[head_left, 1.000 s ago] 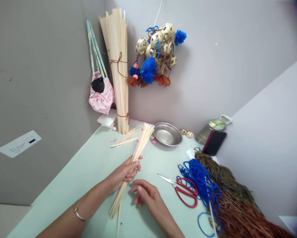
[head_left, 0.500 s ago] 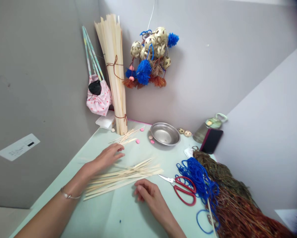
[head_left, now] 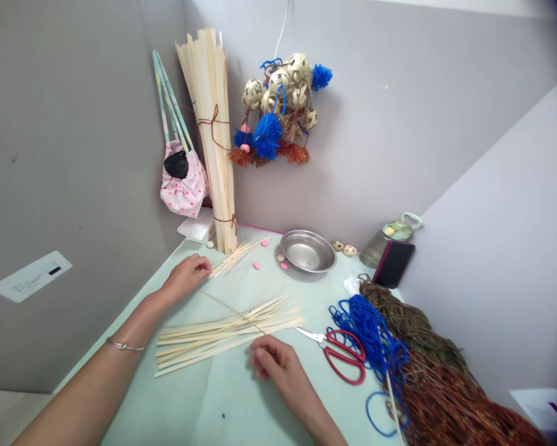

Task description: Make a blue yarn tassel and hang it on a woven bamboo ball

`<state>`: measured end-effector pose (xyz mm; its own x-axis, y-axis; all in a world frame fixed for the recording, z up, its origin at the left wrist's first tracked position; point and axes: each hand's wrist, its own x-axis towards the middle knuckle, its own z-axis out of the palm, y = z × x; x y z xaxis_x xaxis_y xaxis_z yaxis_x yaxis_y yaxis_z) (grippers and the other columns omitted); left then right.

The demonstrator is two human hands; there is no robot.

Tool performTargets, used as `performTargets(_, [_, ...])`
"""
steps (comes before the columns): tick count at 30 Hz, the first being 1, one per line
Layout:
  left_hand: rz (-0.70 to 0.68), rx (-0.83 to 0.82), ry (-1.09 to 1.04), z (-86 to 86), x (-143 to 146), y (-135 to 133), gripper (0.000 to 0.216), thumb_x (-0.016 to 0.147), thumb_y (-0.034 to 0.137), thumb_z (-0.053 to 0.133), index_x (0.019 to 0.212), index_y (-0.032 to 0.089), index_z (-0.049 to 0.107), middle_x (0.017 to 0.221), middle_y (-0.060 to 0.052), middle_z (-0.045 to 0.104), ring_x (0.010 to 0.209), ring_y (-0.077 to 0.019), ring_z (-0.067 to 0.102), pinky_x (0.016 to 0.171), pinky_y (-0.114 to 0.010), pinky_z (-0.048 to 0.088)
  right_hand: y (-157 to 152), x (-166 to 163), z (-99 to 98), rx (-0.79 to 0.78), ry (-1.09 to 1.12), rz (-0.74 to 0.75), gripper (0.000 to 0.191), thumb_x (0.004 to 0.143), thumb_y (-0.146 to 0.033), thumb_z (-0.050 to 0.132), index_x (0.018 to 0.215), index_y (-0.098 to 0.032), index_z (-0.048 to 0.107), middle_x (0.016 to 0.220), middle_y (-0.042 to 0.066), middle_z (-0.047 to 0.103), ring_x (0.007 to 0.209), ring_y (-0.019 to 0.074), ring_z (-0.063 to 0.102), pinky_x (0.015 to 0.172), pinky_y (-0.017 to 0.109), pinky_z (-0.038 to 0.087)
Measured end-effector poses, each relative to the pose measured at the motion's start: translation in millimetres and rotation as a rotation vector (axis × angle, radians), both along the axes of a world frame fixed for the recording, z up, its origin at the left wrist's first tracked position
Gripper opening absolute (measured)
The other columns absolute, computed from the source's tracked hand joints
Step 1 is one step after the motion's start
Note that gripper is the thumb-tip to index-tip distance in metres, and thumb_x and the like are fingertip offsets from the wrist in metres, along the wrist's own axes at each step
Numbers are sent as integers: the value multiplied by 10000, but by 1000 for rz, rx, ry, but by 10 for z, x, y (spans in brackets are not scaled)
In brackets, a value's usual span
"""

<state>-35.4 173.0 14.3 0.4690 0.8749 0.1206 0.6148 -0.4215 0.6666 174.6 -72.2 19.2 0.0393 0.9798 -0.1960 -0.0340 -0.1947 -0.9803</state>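
My left hand (head_left: 188, 277) is at the far left of the table, its fingers closed at the near end of a small bundle of thin bamboo strips (head_left: 234, 259). My right hand (head_left: 278, 368) rests at the front middle with its fingers curled. From its fingertips a single thin bamboo strip (head_left: 229, 308) slants up and left over a loose spread of wider bamboo strips (head_left: 199, 341). Red-handled scissors (head_left: 346, 356) lie right of my right hand, blades partly apart and pointing left.
A metal bowl (head_left: 308, 251) stands at the back, pink pieces (head_left: 256, 266) beside it. Blue yarn (head_left: 368, 331) and brown yarn (head_left: 450, 384) heap at the right, near a phone (head_left: 394, 263). A tied bamboo bundle (head_left: 217, 155) leans in the corner; woven balls (head_left: 280, 80) hang on the wall.
My left hand has moved left and back from over the wide strips and closed at the thin strips, which now lie closer together. My right hand has hardly moved.
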Motion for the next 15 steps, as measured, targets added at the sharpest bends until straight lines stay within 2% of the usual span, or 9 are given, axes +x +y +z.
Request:
performTargets(6, [99,-48,-177,21,50,-63,117,750,304,491,786,212,554,725,30,589,649,-147,541,637,-251,403,4,-10,12,-14,16,-1,310,875,-449,589,927,-147,634,738,36,645,607,123,532,605,251,409])
performTargets(11, [198,-27,-314,-4,105,-94,164,734,348,504,788,203,562,815,0,620,796,-172,589,781,-278,435,6,-7,4,-21,32,-9,318,864,-461,603,919,-150,635,726,31,644,599,121,531,597,249,406])
performTargets(15, [259,-17,-396,-13,151,-89,201,721,383,519,795,201,561,827,-13,622,808,-182,589,820,-302,446,7,-12,2,-30,33,-13,315,862,-456,606,922,-148,635,735,34,649,598,119,530,595,246,400])
